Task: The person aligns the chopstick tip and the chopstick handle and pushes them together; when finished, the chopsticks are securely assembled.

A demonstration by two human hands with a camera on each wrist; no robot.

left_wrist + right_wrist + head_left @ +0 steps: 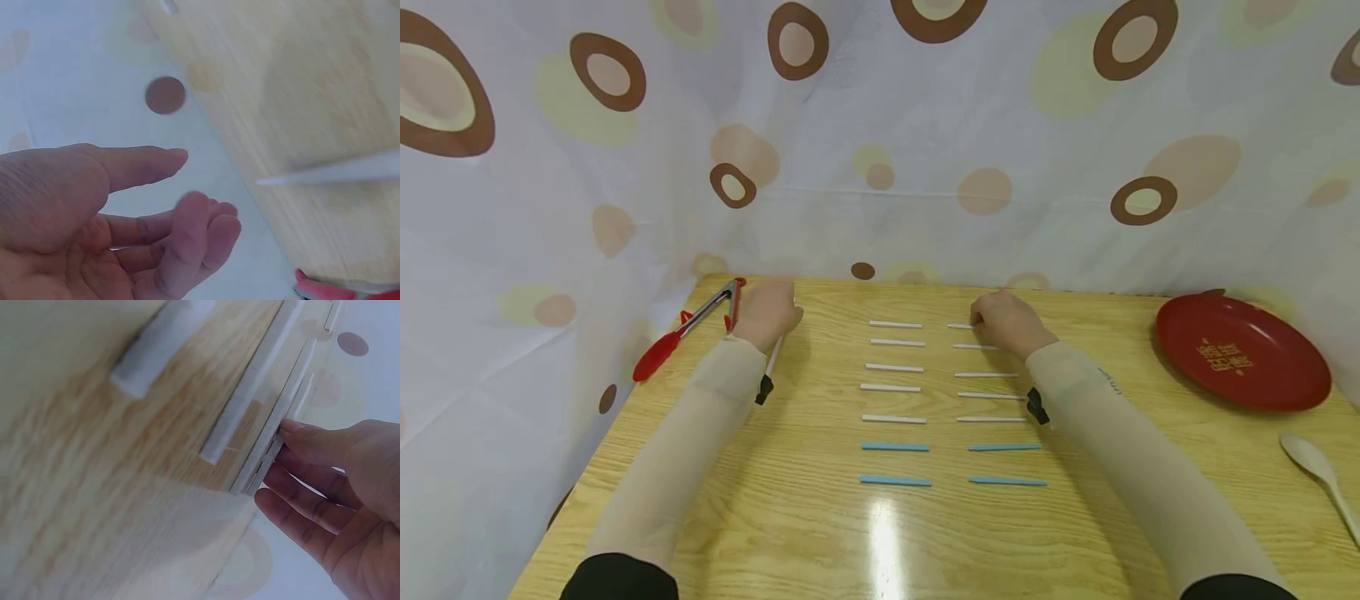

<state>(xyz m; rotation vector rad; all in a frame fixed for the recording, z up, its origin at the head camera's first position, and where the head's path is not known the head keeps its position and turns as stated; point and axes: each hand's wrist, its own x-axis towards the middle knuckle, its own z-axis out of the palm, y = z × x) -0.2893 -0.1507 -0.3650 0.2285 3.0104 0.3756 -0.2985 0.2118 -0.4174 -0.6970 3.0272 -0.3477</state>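
Observation:
Slim white sticks lie in two columns on the table, with blue sticks [895,447] in the nearest rows. My right hand [1011,323] is over the right column, pinching the farthest white stick [960,326] between thumb and fingertips. In the right wrist view, the thumb [312,440] lies along that stick, beside other white sticks [250,387]. At the back left, my left hand [767,312] holds nothing; its thumb and loosely bent fingers [190,231] stand apart. A pointed white stick [337,172] shows beside it, partly hidden by the wrist in the head view.
Red-tipped tongs [700,312] lie on the left, close to my left hand. A red oval plate [1247,354] rests at the back right, with a pale spoon [1311,458] nearer the right edge. A patterned cloth [880,125] hangs behind the wooden table [805,517].

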